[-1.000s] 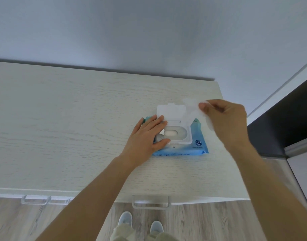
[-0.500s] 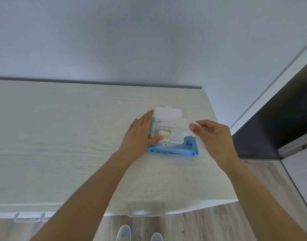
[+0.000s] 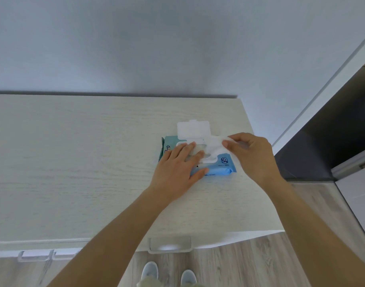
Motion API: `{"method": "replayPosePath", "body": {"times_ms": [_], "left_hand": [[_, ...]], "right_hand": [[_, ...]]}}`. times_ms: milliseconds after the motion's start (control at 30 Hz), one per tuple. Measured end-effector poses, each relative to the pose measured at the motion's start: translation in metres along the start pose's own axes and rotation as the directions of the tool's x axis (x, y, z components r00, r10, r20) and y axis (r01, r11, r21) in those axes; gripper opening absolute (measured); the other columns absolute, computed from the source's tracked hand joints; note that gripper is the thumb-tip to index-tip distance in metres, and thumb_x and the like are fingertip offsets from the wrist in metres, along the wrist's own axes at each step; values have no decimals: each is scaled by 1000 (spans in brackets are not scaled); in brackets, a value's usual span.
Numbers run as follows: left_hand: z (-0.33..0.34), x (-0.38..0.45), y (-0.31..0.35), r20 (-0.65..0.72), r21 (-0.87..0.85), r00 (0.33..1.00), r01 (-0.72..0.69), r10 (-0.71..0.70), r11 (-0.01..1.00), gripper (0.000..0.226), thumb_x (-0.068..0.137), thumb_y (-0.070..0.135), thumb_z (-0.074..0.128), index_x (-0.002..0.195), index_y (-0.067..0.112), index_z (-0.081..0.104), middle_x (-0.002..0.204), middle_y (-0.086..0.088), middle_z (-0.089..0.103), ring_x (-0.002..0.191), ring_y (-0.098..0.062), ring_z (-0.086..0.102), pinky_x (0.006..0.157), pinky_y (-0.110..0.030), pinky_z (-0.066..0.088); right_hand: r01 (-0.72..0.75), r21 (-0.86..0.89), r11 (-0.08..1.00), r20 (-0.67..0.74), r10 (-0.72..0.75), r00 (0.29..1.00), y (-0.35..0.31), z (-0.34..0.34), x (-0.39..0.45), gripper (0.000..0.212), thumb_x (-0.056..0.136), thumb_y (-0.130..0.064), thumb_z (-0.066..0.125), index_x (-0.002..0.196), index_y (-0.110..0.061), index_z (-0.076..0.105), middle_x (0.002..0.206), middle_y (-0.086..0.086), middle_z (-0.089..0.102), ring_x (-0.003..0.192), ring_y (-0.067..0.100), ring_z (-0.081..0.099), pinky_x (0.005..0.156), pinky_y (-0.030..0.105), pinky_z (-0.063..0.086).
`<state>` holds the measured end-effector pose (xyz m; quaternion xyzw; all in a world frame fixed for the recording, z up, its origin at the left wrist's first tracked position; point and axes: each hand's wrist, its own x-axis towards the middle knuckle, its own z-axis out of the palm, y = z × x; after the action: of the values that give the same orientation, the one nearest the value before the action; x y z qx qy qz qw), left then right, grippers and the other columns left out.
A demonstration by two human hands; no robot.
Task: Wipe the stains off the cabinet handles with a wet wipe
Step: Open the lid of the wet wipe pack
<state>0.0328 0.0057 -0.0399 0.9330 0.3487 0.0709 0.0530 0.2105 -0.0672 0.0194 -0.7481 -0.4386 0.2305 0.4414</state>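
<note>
**Wipe pinched above the open pack**

The left hand [image 3: 178, 168] lies flat on the wet wipe pack [image 3: 218, 167], fingers straight and spread, fingertips reaching the pack's opening and the thumb resting along its near edge. It presses the pack down on the cabinet top [image 3: 74, 162] and grips nothing.

The right hand [image 3: 253, 156] sits just right of the pack, its thumb and forefinger pinched on a white wet wipe [image 3: 214, 145], the other fingers curled behind. The wipe stretches from the pinch leftward over the pack's opening, between the two hands; whether its far end is free of the pack cannot be told.

The pack's white lid [image 3: 193, 129] stands flipped open on the far side. The pack lies near the cabinet's right end, close to the wall [image 3: 177, 48].

Below the cabinet's front edge, a pale cabinet handle [image 3: 170, 246] shows between the forearms, and a second handle [image 3: 35, 255] lies well to the left. Shoes [image 3: 169, 275] stand on the wood floor [image 3: 229, 266].
</note>
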Motion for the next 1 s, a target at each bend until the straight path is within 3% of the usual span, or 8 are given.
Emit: {"method": "replayPosePath", "body": {"times_ms": [67,167,233,300,367,567,833,1000], "left_hand": [[-7,9,-8,-50,-25,999,11,-12,1000,65,90,60,13,145,32,33,155,6,23,136,-16,24,108,-31,19],[-15,33,-26,-66,-75,993,90,-95,993,71,89,62,10,151,29,15,159,-1,9,143,-18,12,114,-34,11],[-16,50,-34,22,-108,985,171,-169,979,80,83,69,5,152,29,-1,159,-7,-2,146,-20,-1,116,-36,-2],[-15,62,-38,128,-172,968,235,-215,957,84,82,72,7,151,28,-7,158,-10,9,146,-21,5,115,-41,-8],[-15,64,-38,124,-260,968,244,-218,934,80,88,68,17,152,23,-1,151,-8,31,140,-21,24,116,-44,-3],[-24,14,-24,-305,-317,951,-41,-60,947,60,97,50,28,135,10,48,119,-6,60,107,-21,53,101,-37,38],[-1,-21,-18,-226,-206,973,-94,46,974,51,96,39,28,126,14,61,135,0,55,130,-17,46,111,-39,27],[0,-21,-16,-248,-63,966,-97,78,993,50,100,38,27,121,14,66,129,-3,60,123,-21,54,104,-50,41]], "right_hand": [[-17,-14,1000,7,17,1000,6,2,2,8,87,-30,65,82,-36,63,81,-21,65,74,-7,61,66,9,42],[-52,-22,998,1,52,999,14,3,7,6,87,-29,65,82,-32,65,80,-17,67,73,-6,61,64,10,43],[-69,-46,997,7,70,998,18,4,10,5,88,-29,64,84,-32,65,78,-19,65,71,-8,60,61,9,44],[-84,-57,995,16,85,996,23,6,11,5,88,-29,64,84,-32,63,78,-19,64,72,-6,60,62,11,45],[-92,-62,994,22,94,995,26,7,12,5,88,-29,63,85,-33,63,80,-17,63,73,-4,60,65,13,46],[-80,-43,996,25,81,996,28,10,7,3,87,-31,65,89,-32,64,83,-23,60,74,-8,59,62,10,47],[-87,-12,996,87,88,992,36,-11,-10,13,82,-21,71,79,-32,65,80,-23,63,71,-11,60,61,6,43],[-85,187,979,-36,94,995,31,-29,-18,15,79,-19,73,74,-32,69,70,-14,70,60,-7,63,59,8,51]]}}
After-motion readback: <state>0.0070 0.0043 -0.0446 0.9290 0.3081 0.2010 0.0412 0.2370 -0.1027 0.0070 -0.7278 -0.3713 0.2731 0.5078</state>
